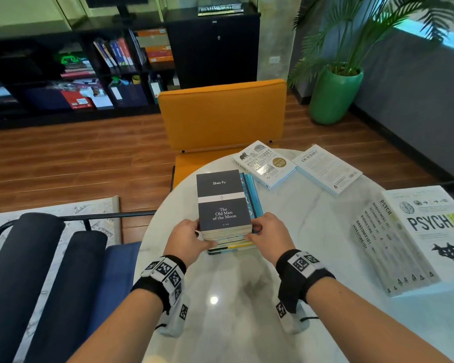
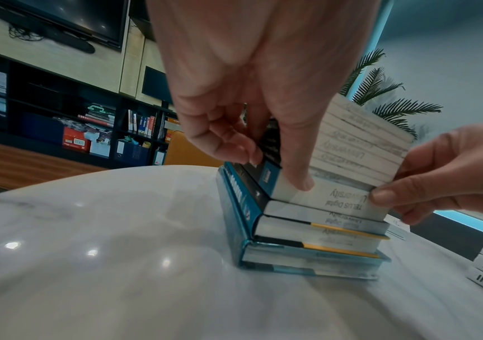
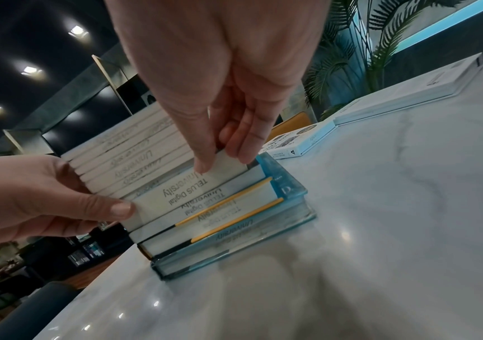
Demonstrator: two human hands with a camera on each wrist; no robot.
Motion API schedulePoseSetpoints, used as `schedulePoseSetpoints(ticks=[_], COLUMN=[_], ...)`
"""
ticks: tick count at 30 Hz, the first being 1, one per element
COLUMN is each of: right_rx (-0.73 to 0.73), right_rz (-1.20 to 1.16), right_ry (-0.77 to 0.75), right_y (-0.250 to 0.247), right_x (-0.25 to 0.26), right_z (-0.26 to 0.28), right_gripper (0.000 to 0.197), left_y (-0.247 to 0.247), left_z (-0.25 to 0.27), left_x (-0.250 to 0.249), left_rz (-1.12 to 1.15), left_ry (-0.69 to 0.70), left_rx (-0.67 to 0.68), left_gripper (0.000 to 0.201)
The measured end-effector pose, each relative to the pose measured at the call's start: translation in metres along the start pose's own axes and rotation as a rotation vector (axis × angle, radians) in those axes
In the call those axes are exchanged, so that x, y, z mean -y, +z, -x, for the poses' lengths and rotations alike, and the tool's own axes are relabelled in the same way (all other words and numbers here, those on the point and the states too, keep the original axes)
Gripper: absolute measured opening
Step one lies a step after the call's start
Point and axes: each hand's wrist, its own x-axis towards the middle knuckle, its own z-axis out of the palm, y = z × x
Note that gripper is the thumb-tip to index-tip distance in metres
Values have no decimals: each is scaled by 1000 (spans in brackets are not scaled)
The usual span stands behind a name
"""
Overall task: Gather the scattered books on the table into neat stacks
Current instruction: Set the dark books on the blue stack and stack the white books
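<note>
A pile of books stands mid-table: several thin small books (image 1: 223,203), topped by the dark "The Old Man of the Moon", lie on larger blue hardbacks (image 1: 254,197). My left hand (image 1: 202,233) holds the small bundle's left near corner, thumb on the page edges, fingers on the spine side (image 2: 245,156). My right hand (image 1: 254,231) holds the right near corner the same way (image 3: 222,161). The small books (image 2: 359,147) look tilted above the blue hardbacks (image 2: 307,260). A "Stock Market 101" book (image 1: 264,163) and a white book (image 1: 326,169) lie loose at the far edge.
A stack of white "101" books (image 1: 414,239) topped by "Psych 101" sits at the right of the round marble table (image 1: 233,297). An orange chair (image 1: 220,116) stands beyond the table, dark seats (image 1: 50,258) at the left, a potted palm (image 1: 336,93) at the far right.
</note>
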Motion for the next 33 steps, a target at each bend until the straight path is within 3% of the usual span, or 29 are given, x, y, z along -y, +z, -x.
schedulePoseSetpoints(ticks=[14,17,20,24,27,33], right_rx=[45,60,67,145,76,78], right_rz=[-49,-32,-3,8,32,19], right_ry=[62,80,242,273,274,228], right_y=[-7,0,10,24,31,43], right_x=[-6,-22,-46,-65,-66,-62], right_z=[-9,-7,-9,-13,-16,-24], right_gripper=[40,57,70,33,28,29], left_y=[0,7,24,48,56,46], left_z=[3,7,5,-3,-8,-14], left_x=[-1,4,13,30,37,50], left_rz=[51,187,233,170,98,111], left_ry=[-38,-45,-41,-111,-137,-176], left_rx=[0,-13,68,116,56,20], left_gripper=[36,54,55,49,41,37])
